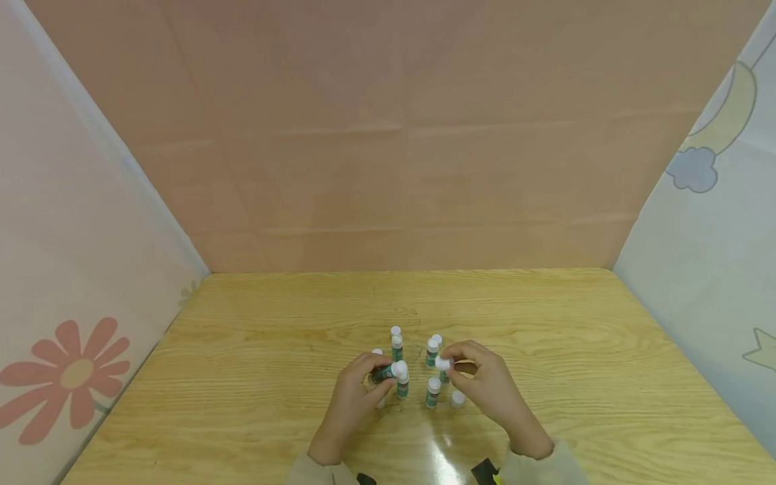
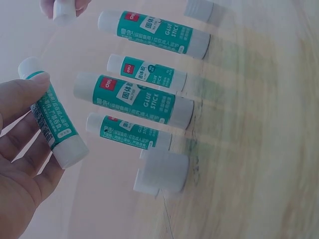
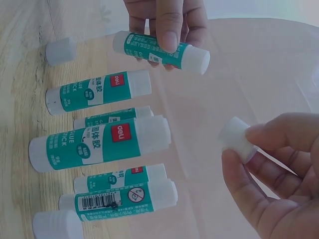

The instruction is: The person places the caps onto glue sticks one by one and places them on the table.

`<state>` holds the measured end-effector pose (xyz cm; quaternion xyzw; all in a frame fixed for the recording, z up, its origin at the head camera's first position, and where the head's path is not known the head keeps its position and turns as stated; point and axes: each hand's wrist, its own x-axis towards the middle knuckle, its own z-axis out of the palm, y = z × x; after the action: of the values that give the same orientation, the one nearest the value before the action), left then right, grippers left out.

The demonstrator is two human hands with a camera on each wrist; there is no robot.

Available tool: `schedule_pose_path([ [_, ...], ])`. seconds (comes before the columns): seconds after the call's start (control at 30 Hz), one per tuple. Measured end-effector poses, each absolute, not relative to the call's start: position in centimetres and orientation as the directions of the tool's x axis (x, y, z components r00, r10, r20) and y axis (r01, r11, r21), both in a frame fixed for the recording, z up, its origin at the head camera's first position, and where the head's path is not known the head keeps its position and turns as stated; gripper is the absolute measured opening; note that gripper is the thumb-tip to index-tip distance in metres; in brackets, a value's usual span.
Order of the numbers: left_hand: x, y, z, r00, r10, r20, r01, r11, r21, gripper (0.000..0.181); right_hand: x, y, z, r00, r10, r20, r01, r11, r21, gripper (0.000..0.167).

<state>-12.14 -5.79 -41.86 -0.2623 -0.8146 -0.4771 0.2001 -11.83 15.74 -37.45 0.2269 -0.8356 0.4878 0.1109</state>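
Note:
My left hand grips a green-labelled glue stick tilted above the table, with white showing at both ends. Between the thumb and fingers of my right hand is a small white cap, raised and apart from that glue stick. Below and between the hands, several more glue sticks stand upright, among them a front one and one farther back. A loose white cap sits on the table near the right hand. Another cap appears low in the left wrist view.
The wood-grain table carries the whole group near its front middle. A plain pinkish-brown sheet hangs behind it. Patterned pale panels stand at the left and right sides.

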Motion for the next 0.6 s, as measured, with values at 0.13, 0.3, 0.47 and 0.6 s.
schedule_pose_path([
  [0.13, -12.20, -5.66, -41.76, -0.772, 0.247, 0.586, 0.632, 0.395, 0.666, 0.032, -11.82, 15.68, -37.31, -0.877, -0.276, 0.393, -0.476, 0.402, -0.782, 0.025],
  [0.3, -12.13, -5.42, -41.70, -0.774, 0.248, 0.583, 0.630, 0.390, 0.671, 0.031, -11.68, 15.48, -37.27, -0.856, -0.299, 0.422, -0.513, 0.391, -0.764, 0.026],
  [0.47, -11.95, -5.21, -41.52, -0.794, 0.250, 0.554, 0.606, 0.400, 0.688, 0.029, -11.53, 15.28, -37.35, -0.840, -0.315, 0.441, -0.537, 0.379, -0.754, 0.025],
  [0.6, -11.83, -5.16, -41.32, -0.805, 0.257, 0.535, 0.592, 0.407, 0.696, 0.028, -11.44, 15.09, -37.34, -0.827, -0.327, 0.458, -0.557, 0.358, -0.750, 0.024],
])
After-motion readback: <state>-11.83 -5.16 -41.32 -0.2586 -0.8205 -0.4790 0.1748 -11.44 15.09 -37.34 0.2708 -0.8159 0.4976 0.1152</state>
